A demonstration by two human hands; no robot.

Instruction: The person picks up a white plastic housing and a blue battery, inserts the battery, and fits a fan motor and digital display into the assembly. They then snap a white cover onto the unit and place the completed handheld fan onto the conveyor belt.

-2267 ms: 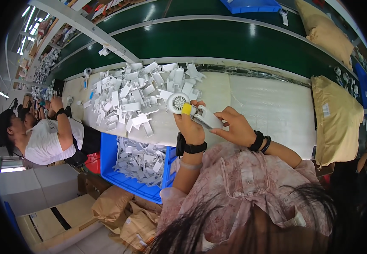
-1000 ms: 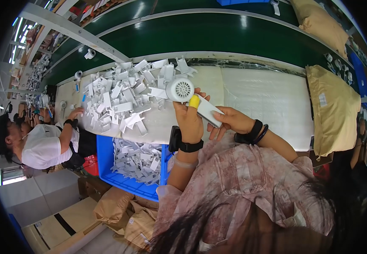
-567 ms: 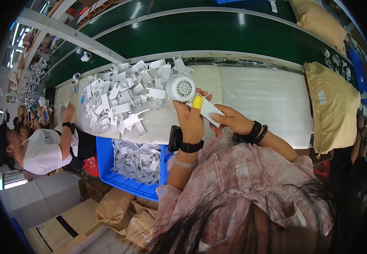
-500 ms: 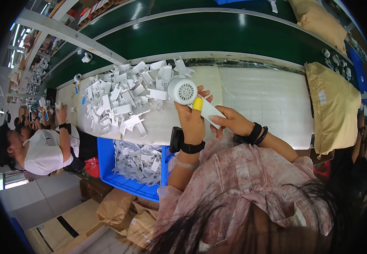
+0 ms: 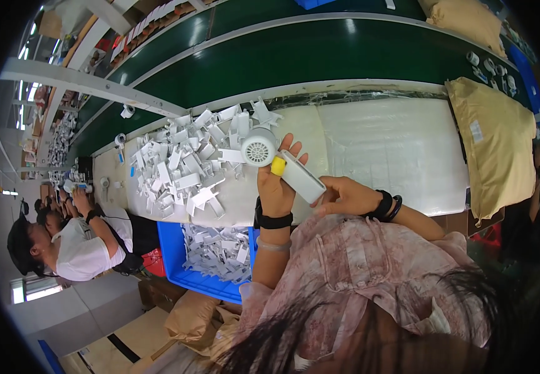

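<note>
Showing more edge on its handle (image 5: 304,181) than a moment ago: one white round-grilled handheld unit (image 5: 259,150), above the tabletop (image 5: 236,187) beside heaped white parts (image 5: 189,181), left grip (image 5: 276,187) clasping it, right grip (image 5: 350,196) at handle's end, hold unclear, support apparently resting left

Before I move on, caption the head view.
Left hand holds white handheld fan, right hand at its handle, near piled white casings.

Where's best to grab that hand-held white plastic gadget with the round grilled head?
Probably the long white handle, from lower right: straight sides suit pinching, its end slants toward the right hand, and the left hand is by the head.
</note>
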